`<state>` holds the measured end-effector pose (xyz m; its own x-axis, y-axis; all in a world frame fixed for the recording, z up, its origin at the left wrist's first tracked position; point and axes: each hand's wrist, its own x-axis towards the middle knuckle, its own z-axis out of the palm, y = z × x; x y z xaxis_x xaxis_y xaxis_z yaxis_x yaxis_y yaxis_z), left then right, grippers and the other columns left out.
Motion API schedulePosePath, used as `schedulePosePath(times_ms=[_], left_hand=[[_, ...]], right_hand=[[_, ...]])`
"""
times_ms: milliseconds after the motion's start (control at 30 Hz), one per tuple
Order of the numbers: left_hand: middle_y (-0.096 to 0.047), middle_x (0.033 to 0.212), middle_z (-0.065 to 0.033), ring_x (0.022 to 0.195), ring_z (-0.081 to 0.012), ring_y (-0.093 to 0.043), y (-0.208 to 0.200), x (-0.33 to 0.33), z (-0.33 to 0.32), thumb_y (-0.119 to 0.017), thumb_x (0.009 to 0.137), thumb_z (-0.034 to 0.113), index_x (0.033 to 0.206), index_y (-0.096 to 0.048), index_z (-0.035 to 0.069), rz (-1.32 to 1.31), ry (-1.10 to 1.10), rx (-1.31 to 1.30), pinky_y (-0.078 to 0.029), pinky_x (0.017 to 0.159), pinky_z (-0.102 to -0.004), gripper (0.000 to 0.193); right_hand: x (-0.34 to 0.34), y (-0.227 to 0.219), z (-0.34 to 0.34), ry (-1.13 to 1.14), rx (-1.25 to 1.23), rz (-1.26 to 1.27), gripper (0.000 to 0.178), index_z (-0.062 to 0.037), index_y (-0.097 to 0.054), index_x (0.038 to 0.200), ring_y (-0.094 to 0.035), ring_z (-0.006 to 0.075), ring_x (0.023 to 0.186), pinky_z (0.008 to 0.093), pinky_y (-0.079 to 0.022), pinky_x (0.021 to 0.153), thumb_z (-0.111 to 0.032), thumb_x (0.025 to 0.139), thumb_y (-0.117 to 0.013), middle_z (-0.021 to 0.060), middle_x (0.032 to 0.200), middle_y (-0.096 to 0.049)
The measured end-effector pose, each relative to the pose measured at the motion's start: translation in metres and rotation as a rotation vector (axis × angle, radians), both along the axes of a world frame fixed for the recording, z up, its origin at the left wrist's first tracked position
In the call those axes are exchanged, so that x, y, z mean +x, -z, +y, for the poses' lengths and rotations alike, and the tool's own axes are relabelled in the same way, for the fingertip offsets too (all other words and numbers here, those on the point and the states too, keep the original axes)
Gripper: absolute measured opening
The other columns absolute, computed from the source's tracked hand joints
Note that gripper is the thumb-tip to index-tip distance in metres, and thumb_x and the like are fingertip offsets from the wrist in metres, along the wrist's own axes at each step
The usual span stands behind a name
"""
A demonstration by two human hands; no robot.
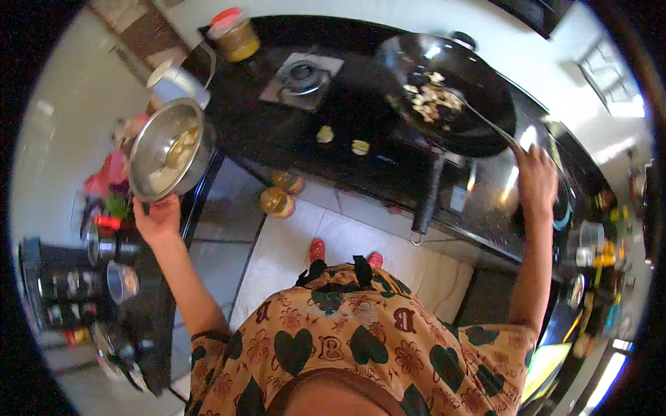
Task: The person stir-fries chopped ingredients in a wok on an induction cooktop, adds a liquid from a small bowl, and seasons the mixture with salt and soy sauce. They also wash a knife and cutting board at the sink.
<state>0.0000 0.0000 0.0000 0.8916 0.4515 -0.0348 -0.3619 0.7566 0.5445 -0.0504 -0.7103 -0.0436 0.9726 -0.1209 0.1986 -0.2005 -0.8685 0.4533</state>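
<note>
My left hand grips the bottom edge of a steel bowl, tilted so that its inside shows. Pale pieces of food lie in the bowl. My right hand is closed round the handle of a long-handled metal stirring utensil. Its far end reaches into a black wok on the stove, among browned, pale chunks; the shape of that end cannot be made out. The wok's long black handle points toward me.
Left of the wok sit a burner and two small pale pieces on the black counter. A red-lidded jar and a light-blue mug stand at the back left. Jars are on the floor below.
</note>
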Motion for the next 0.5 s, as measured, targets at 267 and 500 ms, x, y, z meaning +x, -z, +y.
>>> schedulePosePath(times_ms=[267, 500], left_hand=[[-0.058, 0.126, -0.0109, 0.114, -0.0262, -0.057, 0.080, -0.047, -0.104, -0.050, 0.096, 0.034, 0.126, -0.054, 0.006, 0.287, -0.424, -0.046, -0.050, 0.096, -0.0411, 0.041], [-0.057, 0.125, -0.0077, 0.111, -0.0239, -0.058, 0.120, -0.091, -0.069, -0.049, 0.096, 0.042, 0.128, -0.051, 0.007, 0.350, -0.620, -0.270, -0.052, 0.089, -0.0366, 0.047]], right_hand=[[-0.004, -0.007, -0.135, -0.208, -0.256, -0.140, 0.054, -0.0253, -0.043, 0.141, -0.059, 0.0276, 0.104, 0.0389, -0.050, 0.084, -0.008, 0.090, -0.045, 0.0111, 0.120, -0.058], [0.018, 0.019, -0.139, -0.283, -0.215, -0.102, 0.051, -0.0243, -0.050, 0.135, -0.061, 0.0274, 0.097, 0.0402, -0.050, 0.075, -0.003, 0.089, -0.043, 0.0089, 0.108, -0.059]])
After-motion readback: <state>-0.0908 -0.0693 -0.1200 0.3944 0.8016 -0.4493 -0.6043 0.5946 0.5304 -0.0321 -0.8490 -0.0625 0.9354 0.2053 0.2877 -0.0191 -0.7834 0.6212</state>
